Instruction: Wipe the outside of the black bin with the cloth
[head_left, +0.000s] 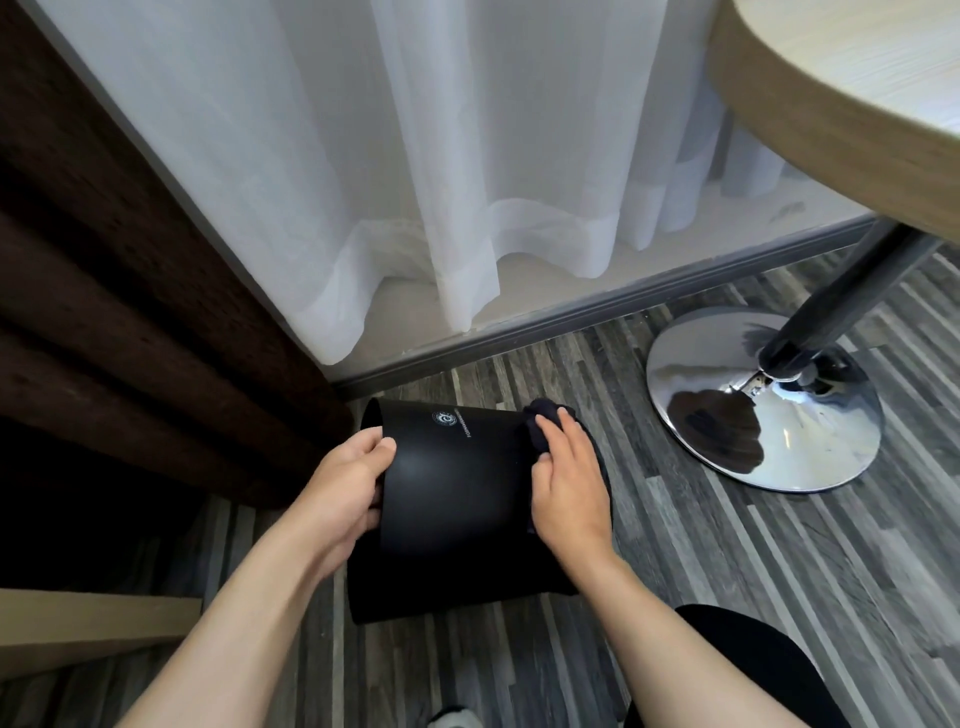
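Observation:
The black bin (457, 483) lies tipped on its side over the striped floor, its open rim to the left and a small white logo on its upper wall. My left hand (348, 483) grips the rim, thumb on the outside and fingers inside. My right hand (566, 478) presses a dark cloth (543, 421) against the right end of the bin, near its base. Part of the cloth bunches above my fingers; the rest is hidden under my palm.
A shiny chrome table base (727, 441) with a dark pole stands right of the bin, under a round wooden tabletop (841, 104). White sheer curtain (415, 182) and a brown drape (130, 312) hang behind. A wooden ledge (93, 629) sits lower left, my knee (737, 670) lower right.

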